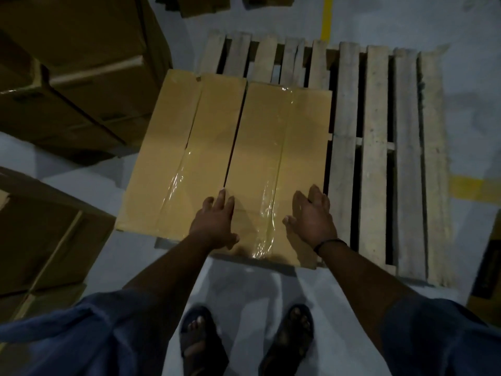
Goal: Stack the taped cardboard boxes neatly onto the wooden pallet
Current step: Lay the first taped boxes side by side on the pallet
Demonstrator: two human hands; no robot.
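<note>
Dim room, grey floor [474, 118], yellow lines [327, 20]. Taped cardboard boxes [257, 145] side by side on wooden pallet [374, 131]; left hand [217, 223], right hand [314, 221] flat on top, fingers straight.

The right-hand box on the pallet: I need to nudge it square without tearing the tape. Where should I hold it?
Probably by its near corners, coming from the near end. The right-hand box is long and narrow, its left side sits close against the left box, and tape runs down its middle; its right side, beside bare pallet slats, is free too.
</note>
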